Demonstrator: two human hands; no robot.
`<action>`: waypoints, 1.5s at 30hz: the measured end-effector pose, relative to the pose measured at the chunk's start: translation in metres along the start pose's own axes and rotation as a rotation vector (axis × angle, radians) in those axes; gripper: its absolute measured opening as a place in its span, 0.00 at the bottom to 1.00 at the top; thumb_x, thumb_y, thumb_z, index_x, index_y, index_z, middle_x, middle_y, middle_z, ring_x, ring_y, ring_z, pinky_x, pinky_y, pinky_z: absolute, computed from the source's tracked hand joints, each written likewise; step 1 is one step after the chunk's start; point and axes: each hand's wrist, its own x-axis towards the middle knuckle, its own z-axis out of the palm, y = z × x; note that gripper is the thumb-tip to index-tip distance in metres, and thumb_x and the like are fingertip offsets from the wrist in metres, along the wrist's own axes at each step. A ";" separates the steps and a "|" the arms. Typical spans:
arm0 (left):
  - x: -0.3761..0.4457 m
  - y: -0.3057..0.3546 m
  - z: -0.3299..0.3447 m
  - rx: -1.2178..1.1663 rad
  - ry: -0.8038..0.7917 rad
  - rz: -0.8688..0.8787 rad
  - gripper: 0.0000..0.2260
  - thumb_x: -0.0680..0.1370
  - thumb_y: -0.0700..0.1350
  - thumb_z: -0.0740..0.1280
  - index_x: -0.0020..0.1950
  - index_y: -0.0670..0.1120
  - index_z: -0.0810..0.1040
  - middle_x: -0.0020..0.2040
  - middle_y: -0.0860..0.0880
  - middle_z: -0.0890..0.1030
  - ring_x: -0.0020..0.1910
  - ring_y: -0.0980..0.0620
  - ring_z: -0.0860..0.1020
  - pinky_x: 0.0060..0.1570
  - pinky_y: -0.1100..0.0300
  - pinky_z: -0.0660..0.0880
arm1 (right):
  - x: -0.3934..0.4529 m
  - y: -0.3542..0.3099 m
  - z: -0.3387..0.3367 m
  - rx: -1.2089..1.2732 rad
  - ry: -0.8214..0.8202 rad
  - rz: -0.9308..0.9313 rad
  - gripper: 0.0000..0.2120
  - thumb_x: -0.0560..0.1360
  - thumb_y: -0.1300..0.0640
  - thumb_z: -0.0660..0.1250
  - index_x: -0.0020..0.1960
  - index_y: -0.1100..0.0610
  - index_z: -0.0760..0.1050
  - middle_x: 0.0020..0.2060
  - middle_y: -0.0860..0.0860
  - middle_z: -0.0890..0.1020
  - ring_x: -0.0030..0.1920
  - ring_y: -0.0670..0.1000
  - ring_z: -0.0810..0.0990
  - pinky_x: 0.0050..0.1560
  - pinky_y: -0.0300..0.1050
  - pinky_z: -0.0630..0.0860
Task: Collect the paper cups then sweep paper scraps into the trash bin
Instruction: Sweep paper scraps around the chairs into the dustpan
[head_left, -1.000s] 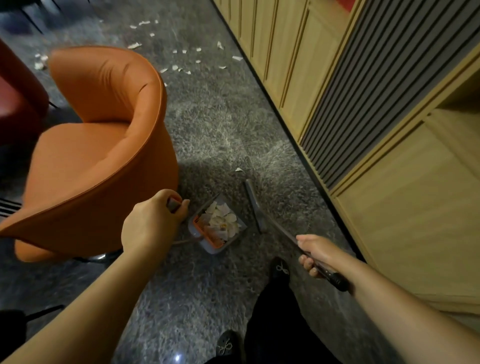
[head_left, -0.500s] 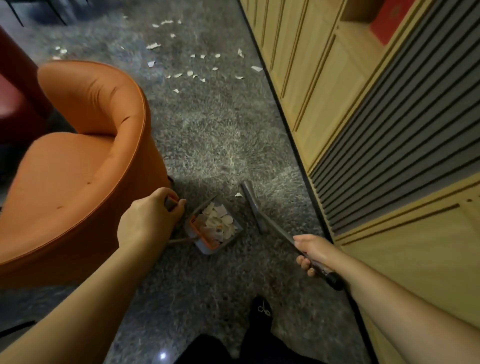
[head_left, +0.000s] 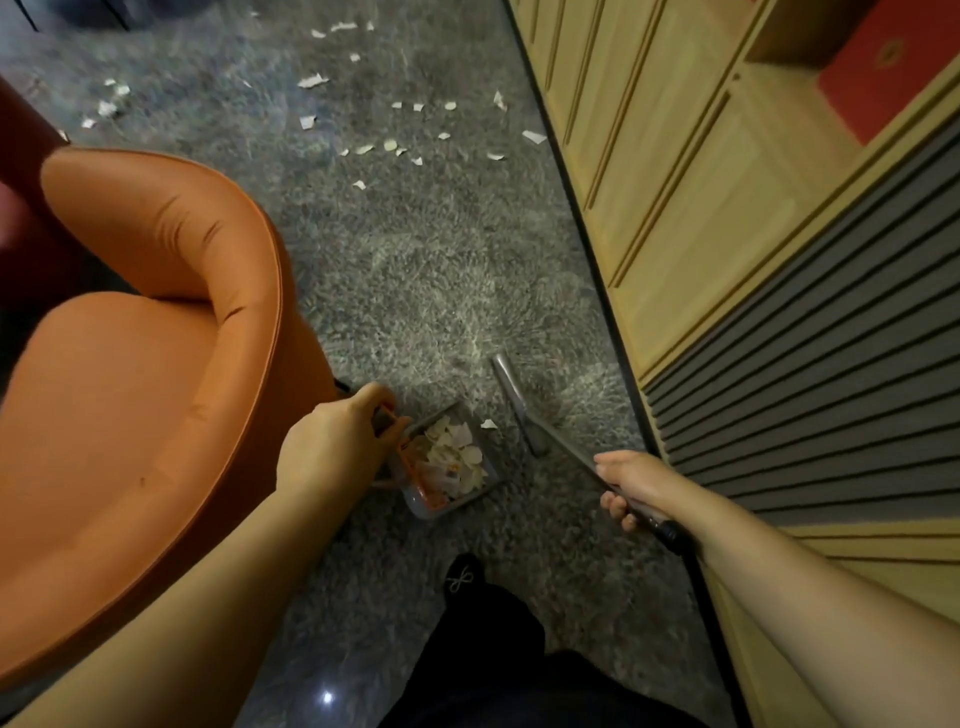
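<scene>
Dustpan, grey plastic with orange edge (head_left: 451, 462), sits on the carpet holding white paper scraps (head_left: 453, 451); left hand (head_left: 332, 447) curls round its upright handle to steady it. Right hand (head_left: 631, 486) is wrapped round the long-handled grey broom (head_left: 517, 402), head just beside one loose scrap (head_left: 488, 424), probably for sweeping in.

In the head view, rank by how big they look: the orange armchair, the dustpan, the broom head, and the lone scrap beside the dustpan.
1. orange armchair, by far the largest, though it is also nearest the camera.
2. dustpan.
3. broom head, narrower than the dustpan.
4. lone scrap, the smallest.
</scene>
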 end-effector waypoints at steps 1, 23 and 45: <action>0.013 0.001 0.000 0.001 -0.021 0.007 0.10 0.76 0.58 0.68 0.52 0.54 0.75 0.38 0.51 0.79 0.34 0.48 0.74 0.28 0.58 0.65 | 0.006 -0.010 0.002 -0.005 0.007 -0.003 0.20 0.84 0.59 0.51 0.75 0.51 0.59 0.29 0.54 0.68 0.19 0.45 0.64 0.20 0.32 0.62; 0.127 0.031 0.008 0.097 -0.092 -0.016 0.11 0.78 0.59 0.65 0.51 0.52 0.73 0.34 0.53 0.74 0.31 0.50 0.71 0.25 0.59 0.61 | 0.095 -0.109 0.009 -0.484 -0.080 0.037 0.14 0.82 0.59 0.54 0.65 0.63 0.67 0.29 0.55 0.70 0.26 0.50 0.68 0.24 0.41 0.67; 0.160 0.106 -0.026 -0.102 0.087 -0.260 0.11 0.75 0.62 0.66 0.50 0.58 0.78 0.39 0.53 0.81 0.38 0.50 0.78 0.33 0.58 0.74 | 0.064 -0.167 -0.085 -0.357 -0.225 -0.004 0.11 0.83 0.59 0.52 0.64 0.55 0.67 0.28 0.52 0.68 0.18 0.44 0.65 0.20 0.32 0.62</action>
